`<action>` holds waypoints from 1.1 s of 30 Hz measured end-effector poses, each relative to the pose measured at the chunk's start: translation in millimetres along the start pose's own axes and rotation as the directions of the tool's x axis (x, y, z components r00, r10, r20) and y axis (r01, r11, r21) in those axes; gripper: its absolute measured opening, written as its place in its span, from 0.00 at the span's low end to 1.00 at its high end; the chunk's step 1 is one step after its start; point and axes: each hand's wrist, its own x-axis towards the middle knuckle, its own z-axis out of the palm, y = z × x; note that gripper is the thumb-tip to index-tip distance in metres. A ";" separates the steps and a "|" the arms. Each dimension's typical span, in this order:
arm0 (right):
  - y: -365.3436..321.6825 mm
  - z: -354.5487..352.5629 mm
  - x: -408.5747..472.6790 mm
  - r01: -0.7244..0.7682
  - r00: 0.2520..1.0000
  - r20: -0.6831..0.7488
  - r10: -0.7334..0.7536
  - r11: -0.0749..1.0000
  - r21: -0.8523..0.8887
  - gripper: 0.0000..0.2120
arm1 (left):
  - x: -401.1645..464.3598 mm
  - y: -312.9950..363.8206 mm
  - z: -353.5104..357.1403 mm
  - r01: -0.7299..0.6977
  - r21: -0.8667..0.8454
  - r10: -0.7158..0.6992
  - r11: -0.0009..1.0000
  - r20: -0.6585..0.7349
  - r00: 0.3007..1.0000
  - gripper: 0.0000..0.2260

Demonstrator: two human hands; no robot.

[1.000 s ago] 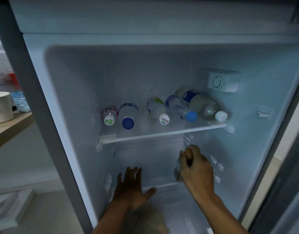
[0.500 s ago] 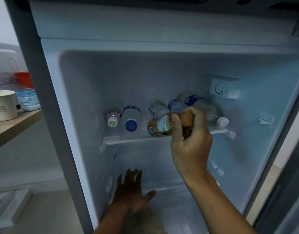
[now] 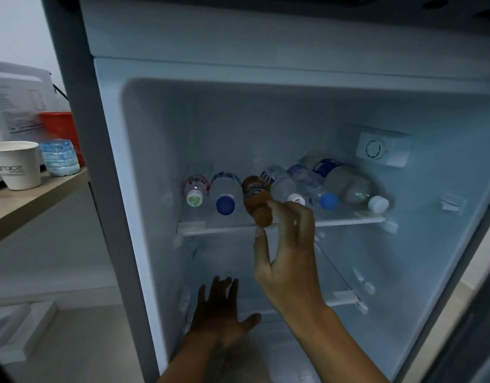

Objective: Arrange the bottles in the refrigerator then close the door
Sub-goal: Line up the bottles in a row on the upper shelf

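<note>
We had the refrigerator (image 3: 160, 134) open and our right hand (image 3: 286, 261) up at the upper shelf (image 3: 346, 221), pinching the cap end of a small brown bottle (image 3: 256, 196) between thumb and fingertips. That bottle lay on its side with the cap toward us, its neck poking out over the shelf's near edge, and its body slotted into the row between the blue-capped bottle (image 3: 225, 193) on its left and a clear white-capped bottle (image 3: 283, 186) on its right, looking like it touched both. Far left in the row sat a pink-labelled bottle (image 3: 195, 190) with a green-and-white cap. Right of our fingers were another blue-capped bottle (image 3: 313, 187) and then a big bottle (image 3: 348, 183) with a white cap, angled a bit. Everything on that shelf was lying down, caps facing near.

Our left hand (image 3: 220, 313) was lower, fingers spread wide and flat, holding nothing, down by the lower shelf (image 3: 346, 297). Off to the left, outside, a paper cup (image 3: 17, 164) stood on a wooden counter (image 3: 30, 200).
</note>
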 end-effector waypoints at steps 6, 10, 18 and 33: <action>-7.8 3.7 -5.8 0.057 0.994 0.099 -0.045 0.991 -0.119 0.21 | -2.0 1.0 -1.5 -0.006 0.020 0.006 1.000 0.006 1.000 0.47; -7.2 3.5 0.8 0.027 0.981 0.191 0.016 0.975 -0.218 0.25 | -1.8 0.7 -0.6 -0.011 0.000 0.011 1.000 -0.001 1.000 0.46; -10.4 11.2 0.2 0.033 0.918 0.386 0.088 0.954 -0.297 0.35 | -0.6 0.7 0.5 -0.030 0.015 0.031 0.999 -0.009 0.999 0.46; 7.2 38.4 64.3 -0.118 0.851 0.462 0.251 0.948 -0.297 0.43 | 3.8 -3.6 7.0 0.005 0.006 -0.005 1.000 -0.012 1.000 0.48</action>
